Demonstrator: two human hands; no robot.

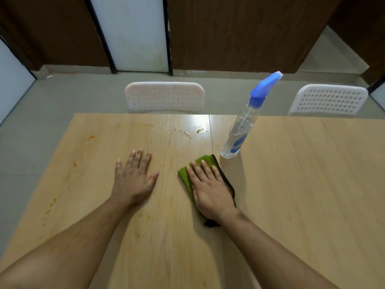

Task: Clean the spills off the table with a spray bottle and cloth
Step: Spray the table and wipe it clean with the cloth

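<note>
A folded green cloth (185, 176) with a dark edge lies on the light wooden table (302, 184), and my right hand (210, 190) presses flat on it with straight fingers. My left hand (133, 180) rests flat on the bare table to the left of the cloth. A clear spray bottle (239, 132) with a blue trigger head stands upright just beyond the cloth, to the right. Orange spills show on the table: wet drops (187, 133) near the far edge, a smear (90, 138) at the left and stains (52, 204) along the left edge.
Two white perforated chairs stand against the far side of the table, one (164, 97) in the middle and one (329, 99) at the right. Beyond them lie grey floor and brown wall panels. A seam (210, 130) runs down the tabletop.
</note>
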